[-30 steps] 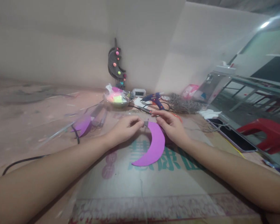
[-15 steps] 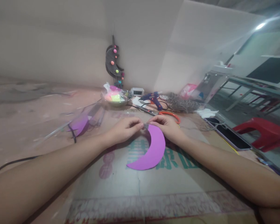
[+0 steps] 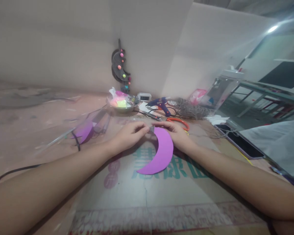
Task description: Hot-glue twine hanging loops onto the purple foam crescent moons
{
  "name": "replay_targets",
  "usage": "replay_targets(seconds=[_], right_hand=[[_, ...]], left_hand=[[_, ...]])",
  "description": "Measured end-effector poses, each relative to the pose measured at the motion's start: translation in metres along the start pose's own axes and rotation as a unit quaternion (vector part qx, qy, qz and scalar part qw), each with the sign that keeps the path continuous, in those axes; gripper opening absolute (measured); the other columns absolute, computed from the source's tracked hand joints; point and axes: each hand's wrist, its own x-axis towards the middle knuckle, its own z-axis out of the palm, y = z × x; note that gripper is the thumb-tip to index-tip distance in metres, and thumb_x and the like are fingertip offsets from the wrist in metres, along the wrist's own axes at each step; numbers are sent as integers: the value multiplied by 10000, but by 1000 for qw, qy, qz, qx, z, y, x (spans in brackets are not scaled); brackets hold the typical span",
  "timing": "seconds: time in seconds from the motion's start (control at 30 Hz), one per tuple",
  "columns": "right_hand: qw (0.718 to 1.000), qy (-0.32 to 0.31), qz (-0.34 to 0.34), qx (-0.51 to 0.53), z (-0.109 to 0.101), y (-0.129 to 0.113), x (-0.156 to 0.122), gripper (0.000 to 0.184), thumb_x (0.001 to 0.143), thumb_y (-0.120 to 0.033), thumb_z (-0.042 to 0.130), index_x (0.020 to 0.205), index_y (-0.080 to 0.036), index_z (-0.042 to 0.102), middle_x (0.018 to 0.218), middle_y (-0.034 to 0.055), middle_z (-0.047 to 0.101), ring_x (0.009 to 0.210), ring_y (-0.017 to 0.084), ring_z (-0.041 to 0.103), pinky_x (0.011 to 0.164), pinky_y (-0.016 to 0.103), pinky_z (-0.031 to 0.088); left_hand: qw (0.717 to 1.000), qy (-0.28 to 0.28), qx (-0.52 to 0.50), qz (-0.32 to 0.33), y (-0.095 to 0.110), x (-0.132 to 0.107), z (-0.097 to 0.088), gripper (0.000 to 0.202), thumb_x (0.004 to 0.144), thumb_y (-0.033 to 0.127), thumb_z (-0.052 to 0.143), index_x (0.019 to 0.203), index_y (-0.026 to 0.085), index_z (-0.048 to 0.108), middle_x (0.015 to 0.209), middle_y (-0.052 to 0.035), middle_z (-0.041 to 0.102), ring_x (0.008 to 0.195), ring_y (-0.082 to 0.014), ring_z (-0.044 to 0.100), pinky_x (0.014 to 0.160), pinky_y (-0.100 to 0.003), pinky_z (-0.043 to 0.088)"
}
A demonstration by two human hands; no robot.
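Head view: the purple crescent (image 3: 163, 154) is hanging between the two hands over the printed board (image 3: 127, 195) on the tabletop (image 3: 54, 122), its upper horn sitting up at the fingers and its lower horn pointing toward the person's left; whether that lower horn is touching the board, I cannot tell. The left hand (image 3: 131, 134) is pinching a small grey piece (image 3: 152, 129) at the upper horn, thumb against forefinger. The right hand (image 3: 178, 135) is lying along the outer edge of the same horn, forefinger reaching across behind the top; the crescent is hiding part of the thumb, so how firmly these fingers are pressing is not showing. The step appears to be fitting the grey piece at that horn. For good work, the right hand should be steadying the horn close to its tip while the left is lining the grey piece up flush with the edge, pressing lightly; the narrow end is probably bending or creasing under a hard squeeze. The scissors (image 3: 178, 121) and glue gun (image 3: 163, 106) are lying just beyond the hands, so the knuckles are best staying clear of the nozzle, possibly hot.
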Motion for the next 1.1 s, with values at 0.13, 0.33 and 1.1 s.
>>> replay_targets(seconds=[0.13, 0.33, 1.1], right_hand=[[994, 84, -55, 45, -3, 0, 0, 181, 863, -343, 543, 967, -206, 597, 888, -5, 620, 610, 77, 511, 545, 206, 407], [996, 10, -57, -68, -3, -3, -1, 189, 826, -363, 600, 852, -177, 617, 802, 9, 620, 725, 131, 563, 646, 239, 433], [996, -62, 21, -57, -1, 1, 0, 329, 764, -478, 637, 824, -154, 644, 720, 11, 621, 614, 129, 541, 561, 246, 424]], left_hand=[[999, 23, 22, -15, 5, 0, -1, 310, 905, 372, 445, 709, 161, 561, 690, 4, 578, 683, -148, 532, 634, -266, 378], [997, 30, 70, 13, 7, -2, -1, 299, 918, 355, 435, 750, 157, 582, 725, -2, 582, 723, -155, 534, 662, -276, 371], [995, 36, 77, 49, 2, 0, 4, 287, 919, 333, 438, 735, 158, 573, 730, -9, 583, 718, -148, 529, 652, -260, 361]])
